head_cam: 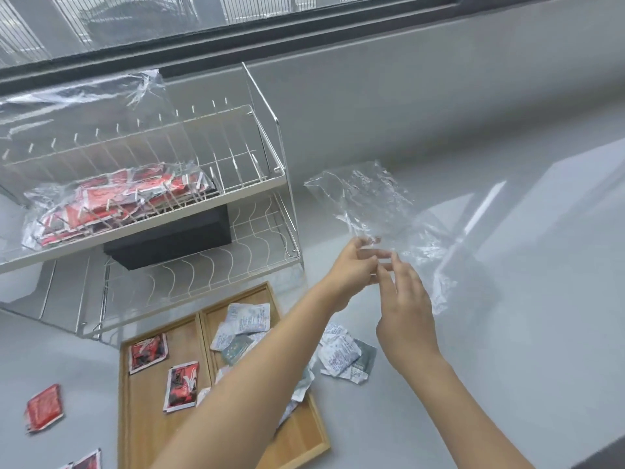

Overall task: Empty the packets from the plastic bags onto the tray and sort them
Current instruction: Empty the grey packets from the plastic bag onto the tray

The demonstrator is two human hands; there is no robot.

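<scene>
Left hand (351, 265) pinches the empty clear bag (382, 211), held up right of the rack (189, 198); right hand (406, 302) fingers spread, touching the bag; white packets (248, 318) in the tray's (203, 336) right compartment, red ones (148, 352) left; print unreadable.

Tray (130, 401): your light tan wood.
Left-compartment packets (181, 387): red and black, white edges.
Right-compartment packets (248, 316): white, fine blue print.
Bag (378, 204) you hold: clear, colourless.
Rack (216, 198): white wire.
Box (169, 238): black.
Counter (507, 299): pale grey.
</scene>
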